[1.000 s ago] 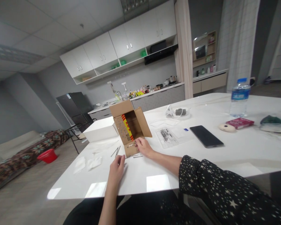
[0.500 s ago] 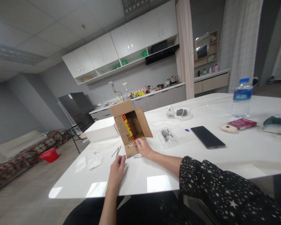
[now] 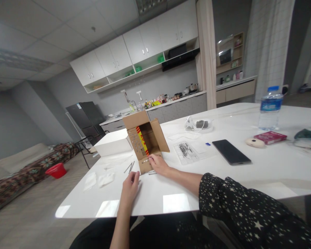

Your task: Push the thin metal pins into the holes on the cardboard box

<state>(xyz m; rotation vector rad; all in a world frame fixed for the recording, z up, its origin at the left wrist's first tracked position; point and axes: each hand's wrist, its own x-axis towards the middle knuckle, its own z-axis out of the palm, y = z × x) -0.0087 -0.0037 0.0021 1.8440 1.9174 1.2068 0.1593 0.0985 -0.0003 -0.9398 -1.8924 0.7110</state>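
An open cardboard box (image 3: 141, 143) stands on the table with its flaps spread; yellow-and-red tape runs down one side, and small studs or beads dot that side. My right hand (image 3: 158, 164) is at the box's lower front flap, fingers pinched beside a short row of small shiny pieces (image 3: 145, 160). Whatever is in the pinch is too small to make out. Resting on the table just in front of the box, my left hand (image 3: 130, 185) has its fingers curled in, and their inner side is hidden. Thin metal tools (image 3: 131, 166) lie just beyond it.
A clear case of small bits (image 3: 185, 153), a black phone (image 3: 231, 152), a maroon box (image 3: 271, 137) and a water bottle (image 3: 270, 109) occupy the right. A white box (image 3: 112, 142) stands behind left, with crumpled tissues (image 3: 106, 179) nearer. A white corded device (image 3: 200, 125) sits farther back.
My right hand has shifted very slightly at the flap, staying pinched. My left hand stays in place, and the whole view has drifted a little.
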